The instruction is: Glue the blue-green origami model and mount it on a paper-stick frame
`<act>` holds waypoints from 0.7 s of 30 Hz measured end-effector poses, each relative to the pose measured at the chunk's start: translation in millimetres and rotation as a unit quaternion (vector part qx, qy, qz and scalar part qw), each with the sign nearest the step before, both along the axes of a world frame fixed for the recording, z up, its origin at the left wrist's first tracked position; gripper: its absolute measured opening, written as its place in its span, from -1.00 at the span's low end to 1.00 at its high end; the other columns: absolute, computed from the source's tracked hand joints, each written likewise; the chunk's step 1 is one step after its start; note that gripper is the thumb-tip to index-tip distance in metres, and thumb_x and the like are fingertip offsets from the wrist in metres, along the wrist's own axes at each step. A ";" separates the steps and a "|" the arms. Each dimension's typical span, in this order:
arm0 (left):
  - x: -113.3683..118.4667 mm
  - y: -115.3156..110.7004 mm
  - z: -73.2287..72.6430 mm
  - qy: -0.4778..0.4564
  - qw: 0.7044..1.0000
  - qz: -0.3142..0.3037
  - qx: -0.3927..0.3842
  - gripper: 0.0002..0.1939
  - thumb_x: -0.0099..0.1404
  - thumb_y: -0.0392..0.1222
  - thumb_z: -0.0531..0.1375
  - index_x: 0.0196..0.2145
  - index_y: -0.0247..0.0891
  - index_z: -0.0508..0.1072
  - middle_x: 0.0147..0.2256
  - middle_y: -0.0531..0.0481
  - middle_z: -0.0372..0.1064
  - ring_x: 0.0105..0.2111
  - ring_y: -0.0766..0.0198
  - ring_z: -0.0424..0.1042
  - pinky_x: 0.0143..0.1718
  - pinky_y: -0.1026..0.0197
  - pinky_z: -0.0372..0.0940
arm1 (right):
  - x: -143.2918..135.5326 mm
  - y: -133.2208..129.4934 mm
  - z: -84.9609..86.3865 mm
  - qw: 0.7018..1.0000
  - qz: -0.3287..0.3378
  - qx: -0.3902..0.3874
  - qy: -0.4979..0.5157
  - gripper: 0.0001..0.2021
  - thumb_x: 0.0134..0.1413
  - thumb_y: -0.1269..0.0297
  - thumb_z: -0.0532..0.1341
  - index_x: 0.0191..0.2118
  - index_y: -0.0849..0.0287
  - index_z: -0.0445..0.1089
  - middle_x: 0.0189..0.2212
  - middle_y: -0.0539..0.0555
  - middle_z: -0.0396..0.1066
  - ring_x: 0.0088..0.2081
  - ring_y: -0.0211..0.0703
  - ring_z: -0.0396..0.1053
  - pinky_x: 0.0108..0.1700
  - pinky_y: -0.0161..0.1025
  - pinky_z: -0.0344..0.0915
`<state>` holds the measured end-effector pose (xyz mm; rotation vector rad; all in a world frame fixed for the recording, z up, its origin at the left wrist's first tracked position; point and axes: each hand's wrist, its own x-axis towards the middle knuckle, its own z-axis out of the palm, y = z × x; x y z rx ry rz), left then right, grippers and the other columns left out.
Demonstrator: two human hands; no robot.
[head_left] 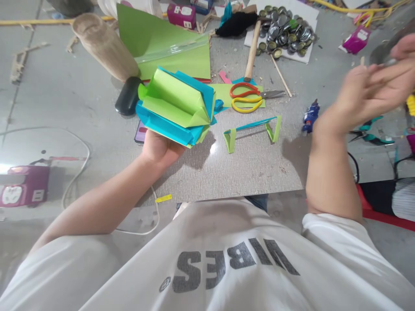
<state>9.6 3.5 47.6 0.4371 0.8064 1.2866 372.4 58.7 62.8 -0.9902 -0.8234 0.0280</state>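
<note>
My left hand [162, 149] is wrapped round the underside of a folded paper piece [177, 103] in layers of green and blue, held up over the table's near part. To its right on the table stands a thin blue strip with folded green paper legs [253, 125]. Scissors [246, 98] with red and yellow handles lie on a green paper scrap beyond it. Raised at the far right, my right hand [379, 82] has its fingers spread, with nothing seen in it. A dark, blurred shape shows behind its fingers.
Behind my left hand are a wooden cylinder [105, 47], a black oval object [127, 96] and green sheets [175, 52]. Bottle caps [285, 32] lie on white board near a wooden-handled hammer [252, 52]. A purple box [26, 185] and white cable [87, 147] are at left.
</note>
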 end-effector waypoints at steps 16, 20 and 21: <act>5.8 -8.2 1.5 0.038 0.998 0.011 -0.043 -0.64 0.51 -0.10 0.16 0.03 -0.06 0.76 0.05 -0.11 0.80 0.44 -0.20 0.55 0.46 -0.29 0.54 | -99.2 -61.3 -50.6 0.825 0.163 0.047 -0.540 -0.76 0.54 0.05 0.33 0.15 0.01 0.52 -0.13 0.09 0.59 -0.15 -0.07 0.52 -0.15 -0.12 0.45; 10.6 -17.5 0.2 0.043 0.998 -0.017 -0.052 -0.64 0.48 -0.08 0.20 0.06 -0.07 0.76 0.00 -0.13 0.81 0.42 -0.21 0.57 0.49 -0.30 0.51 | -124.3 -78.4 -56.6 0.809 0.204 0.012 -0.551 -0.62 0.58 -0.11 0.29 0.13 0.09 0.58 -0.20 0.12 0.65 -0.25 -0.11 0.53 -0.24 -0.16 0.37; 11.6 -19.7 -0.8 0.048 0.997 -0.026 -0.049 -0.65 0.45 -0.04 0.25 0.07 -0.05 0.76 -0.03 -0.12 0.81 0.41 -0.21 0.59 0.50 -0.28 0.50 | -126.6 -82.2 -58.2 0.805 0.211 -0.014 -0.554 -0.57 0.58 -0.19 0.26 0.10 0.08 0.61 -0.21 0.13 0.65 -0.24 -0.09 0.55 -0.23 -0.15 0.37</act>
